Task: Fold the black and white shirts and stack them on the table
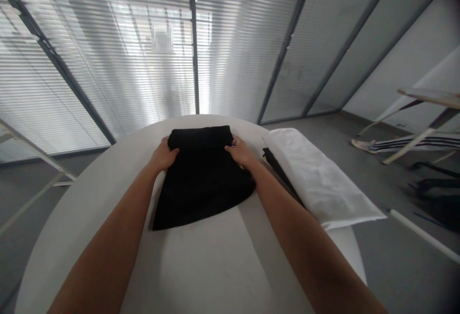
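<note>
A black cloth garment (204,185) lies on the white round table (215,266), its far end turned over into a thick fold or roll. At the left end of that fold, my left hand (164,155) is closed on the fabric, thumb on top. My right hand (240,151) grips the right end the same way. The near part of the garment spreads flat toward me, with a curved lower edge. What kind of garment it is cannot be made out.
Right of my right arm, a white folded cloth (319,180) overhangs the table's edge, with a dark strip-like item (280,173) beside it. Blinds-covered glass panels (237,41) stand behind. At the right are a wooden-topped table (431,96) and a person's striped trouser leg (413,141).
</note>
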A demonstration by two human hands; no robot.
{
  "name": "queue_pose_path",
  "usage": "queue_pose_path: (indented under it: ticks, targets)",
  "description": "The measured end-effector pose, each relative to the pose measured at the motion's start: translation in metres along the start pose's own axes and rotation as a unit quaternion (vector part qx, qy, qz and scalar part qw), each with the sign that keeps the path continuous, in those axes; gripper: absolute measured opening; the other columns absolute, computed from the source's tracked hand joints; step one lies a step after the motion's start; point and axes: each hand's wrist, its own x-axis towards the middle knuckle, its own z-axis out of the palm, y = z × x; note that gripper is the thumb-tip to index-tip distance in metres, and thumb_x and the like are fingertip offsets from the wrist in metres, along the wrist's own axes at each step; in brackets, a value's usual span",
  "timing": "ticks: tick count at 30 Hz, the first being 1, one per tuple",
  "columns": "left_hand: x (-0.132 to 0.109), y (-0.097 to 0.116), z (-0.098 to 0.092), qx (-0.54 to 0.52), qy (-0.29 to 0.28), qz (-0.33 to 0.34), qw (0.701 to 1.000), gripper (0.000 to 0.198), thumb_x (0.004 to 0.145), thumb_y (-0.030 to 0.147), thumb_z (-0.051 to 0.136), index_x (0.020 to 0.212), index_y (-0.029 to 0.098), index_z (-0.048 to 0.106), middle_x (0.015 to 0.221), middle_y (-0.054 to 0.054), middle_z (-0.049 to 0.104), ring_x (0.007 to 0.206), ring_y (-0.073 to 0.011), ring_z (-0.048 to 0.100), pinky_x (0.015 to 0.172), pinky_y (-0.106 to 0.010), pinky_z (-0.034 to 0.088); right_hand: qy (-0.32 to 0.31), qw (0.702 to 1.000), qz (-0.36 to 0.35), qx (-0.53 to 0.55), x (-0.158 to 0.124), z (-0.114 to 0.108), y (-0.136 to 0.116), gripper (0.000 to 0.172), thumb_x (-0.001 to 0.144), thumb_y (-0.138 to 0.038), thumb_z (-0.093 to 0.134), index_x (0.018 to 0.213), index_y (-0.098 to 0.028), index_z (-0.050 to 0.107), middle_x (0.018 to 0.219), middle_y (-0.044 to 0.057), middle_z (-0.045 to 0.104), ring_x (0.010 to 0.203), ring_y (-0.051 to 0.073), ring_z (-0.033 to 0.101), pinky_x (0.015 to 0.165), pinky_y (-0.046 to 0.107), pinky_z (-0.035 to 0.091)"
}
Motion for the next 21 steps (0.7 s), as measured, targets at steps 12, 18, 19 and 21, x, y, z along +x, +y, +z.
queue_pose_path:
  ticks: [12, 18, 19, 21]
  targets:
    - [-0.048, 0.064, -0.017, 0.418, -0.153, -0.023, 0.895, 0.079, 0.07, 0.065, 0.058, 0.131, 0.015, 0.049, 0.131, -0.023, 0.052, 0.115, -0.0401, 0.055, 0.089, -0.045, 0.045, -0.358, 0.907, 0.12, -0.185, -0.039, -0.063, -0.067, 0.057, 0.079, -0.05, 0.069, 0.127, -0.022, 0.055, 0.11, 0.01, 0.065, 0.087, 0.021, 0.065, 0.07, 0.03, 0.054]
    - [-0.09, 0.054, -0.029, 0.295, -0.306, -0.112, 0.898, 0.101, 0.071, 0.075, 0.052, 0.149, 0.018, 0.026, 0.123, -0.02, 0.063, 0.088, -0.0305, 0.069, 0.071, -0.036, 0.051, -0.368, 0.891, -0.021, -0.266, -0.076, -0.062, -0.069, 0.086, 0.073, -0.056, 0.072, 0.146, -0.024, 0.039, 0.137, 0.012, 0.048, 0.119, 0.028, 0.053, 0.103, 0.037, 0.041]
    - [-0.097, 0.051, -0.031, 0.286, -0.304, -0.092, 0.904, 0.104, 0.068, 0.074, 0.056, 0.15, 0.018, 0.026, 0.13, -0.02, 0.06, 0.096, -0.032, 0.067, 0.075, -0.037, 0.051, -0.367, 0.89, -0.036, -0.268, -0.083, -0.061, -0.066, 0.09, 0.071, -0.053, 0.075, 0.148, -0.026, 0.037, 0.14, 0.011, 0.044, 0.122, 0.029, 0.05, 0.104, 0.038, 0.039]
    - [-0.111, 0.044, -0.033, 0.267, -0.291, -0.032, 0.918, 0.108, 0.062, 0.069, 0.066, 0.151, 0.02, 0.029, 0.142, -0.018, 0.051, 0.116, -0.0341, 0.059, 0.088, -0.037, 0.048, -0.348, 0.896, -0.07, -0.267, -0.099, -0.057, -0.058, 0.093, 0.068, -0.043, 0.079, 0.148, -0.028, 0.035, 0.144, 0.01, 0.039, 0.122, 0.028, 0.05, 0.105, 0.038, 0.039]
